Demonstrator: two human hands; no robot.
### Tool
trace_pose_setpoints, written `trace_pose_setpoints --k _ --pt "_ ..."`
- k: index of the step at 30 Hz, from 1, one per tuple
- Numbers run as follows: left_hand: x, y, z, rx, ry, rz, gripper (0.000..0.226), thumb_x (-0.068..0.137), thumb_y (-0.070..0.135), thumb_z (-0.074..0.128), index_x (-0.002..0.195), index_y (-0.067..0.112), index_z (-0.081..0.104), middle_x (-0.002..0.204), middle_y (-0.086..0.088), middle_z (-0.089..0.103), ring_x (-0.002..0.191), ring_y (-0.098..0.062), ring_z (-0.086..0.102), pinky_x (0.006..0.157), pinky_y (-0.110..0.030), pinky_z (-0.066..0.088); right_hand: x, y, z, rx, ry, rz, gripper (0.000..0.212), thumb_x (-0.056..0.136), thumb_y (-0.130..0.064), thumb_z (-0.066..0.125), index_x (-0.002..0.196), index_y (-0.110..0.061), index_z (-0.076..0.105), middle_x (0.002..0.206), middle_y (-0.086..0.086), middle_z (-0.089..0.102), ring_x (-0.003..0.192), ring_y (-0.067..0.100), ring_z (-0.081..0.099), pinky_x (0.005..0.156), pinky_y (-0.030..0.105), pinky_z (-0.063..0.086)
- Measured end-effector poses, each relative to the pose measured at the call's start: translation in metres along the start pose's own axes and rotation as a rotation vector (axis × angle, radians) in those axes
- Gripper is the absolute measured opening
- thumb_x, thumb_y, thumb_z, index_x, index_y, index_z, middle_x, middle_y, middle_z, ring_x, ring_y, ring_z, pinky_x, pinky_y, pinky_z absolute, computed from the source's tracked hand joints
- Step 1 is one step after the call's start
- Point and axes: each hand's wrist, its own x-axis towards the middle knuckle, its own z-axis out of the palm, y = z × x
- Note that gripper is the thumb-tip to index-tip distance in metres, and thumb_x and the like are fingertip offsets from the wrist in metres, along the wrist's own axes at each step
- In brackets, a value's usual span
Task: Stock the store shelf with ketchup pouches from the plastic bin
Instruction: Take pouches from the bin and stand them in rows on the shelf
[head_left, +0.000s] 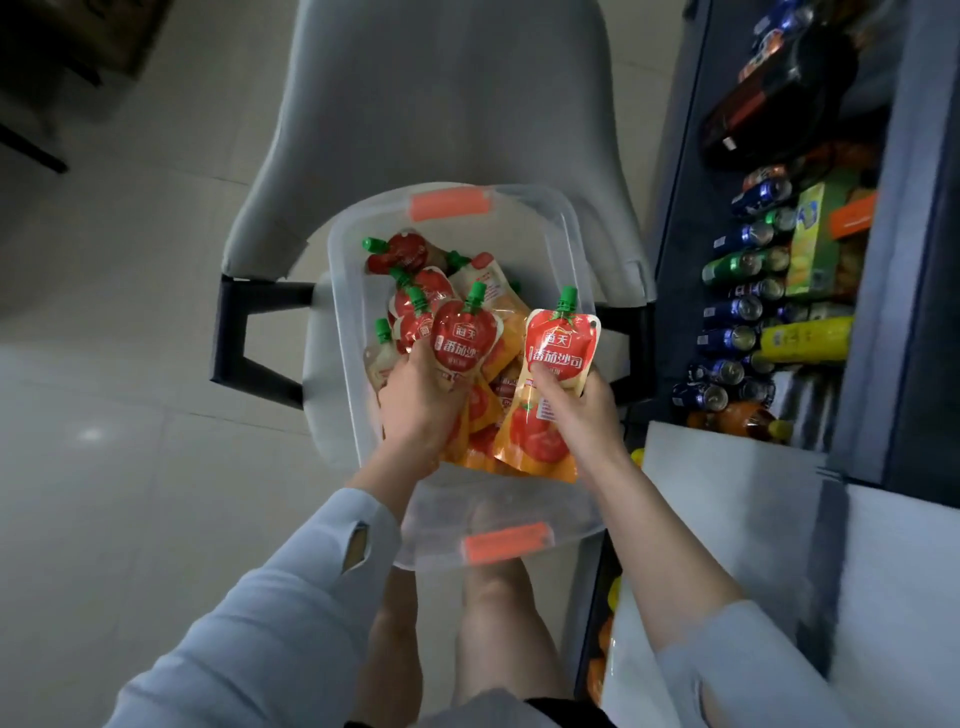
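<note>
The pouch in the left hand (415, 400) is a red ketchup pouch (462, 338), held by its lower end with the fingers curled round it. Its green cap points up and away from the person, and its long axis leans a little to the right. The right hand (582, 410) grips a second pouch (561, 343) the same way, thumb pressed on its front, cap up and nearly straight. Both pouches are held over the plastic bin (524, 234), just beside each other.

In the bin lie more red pouches (415, 306) in a loose heap, caps pointing various ways, mostly up and to the left. With them are some orange packets (535, 441) printed with tomatoes. How many of each there are I cannot tell from the pile. The bin is clear, with an orange latch (449, 203) at the far end and another at the near end.

The bin rests on the seat of a grey chair (431, 104) with dark armrests, which stands on a pale tiled floor (130, 260). Just to the right runs a dark store shelf (675, 208). It holds rows of drink cans (737, 312) lying on their sides, a yellow bottle (805, 340), a green box (815, 244) and a dark bottle (769, 104).
</note>
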Motion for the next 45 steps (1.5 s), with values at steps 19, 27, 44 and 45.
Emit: trace_pose_setpoints --k 19,27,44,45 --pt "-0.150 0.119 -0.148 -0.604 -0.730 0.263 0.024 0.092 0.023 0.061 0.115 0.023 0.053 0.110 -0.003 0.065 0.100 -0.021 0.066 0.089 -0.043 0.054 -0.244 -0.061 -0.108 0.443 0.404 -0.191 0.027 0.092 -0.038 0.068 0.117 -0.027 0.063 0.109 -0.006 0.073 0.097 0.011 0.072 0.083 0.030 0.058" --pt "-0.225 0.217 -0.141 -0.540 -0.879 0.644 0.016 0.093 0.010 0.059 0.104 0.021 0.055 0.097 -0.005 0.065 0.087 -0.021 0.067 0.074 -0.031 0.059 -0.333 -0.060 -0.179 0.455 0.793 -0.329 0.026 0.089 -0.035 0.073 0.113 -0.025 0.067 0.103 -0.007 0.076 0.094 0.011 0.073 0.087 0.038 0.059" --pt "-0.386 0.379 -0.072 -0.482 -1.039 0.996 0.032 0.093 0.021 0.062 0.122 0.014 0.051 0.115 -0.011 0.067 0.101 -0.027 0.067 0.087 -0.050 0.056 -0.464 -0.047 -0.391 0.522 1.227 -0.417 0.012 0.085 -0.022 0.078 0.095 -0.024 0.071 0.099 -0.010 0.074 0.090 0.003 0.069 0.072 0.019 0.052" --pt "-0.391 0.386 -0.069 -0.478 -1.034 1.001 0.031 0.093 0.022 0.062 0.121 0.015 0.051 0.115 -0.010 0.067 0.101 -0.027 0.067 0.087 -0.050 0.056 -0.463 -0.045 -0.407 0.509 1.239 -0.400 0.010 0.085 -0.022 0.078 0.091 -0.026 0.071 0.099 -0.010 0.074 0.091 0.004 0.069 0.074 0.022 0.052"
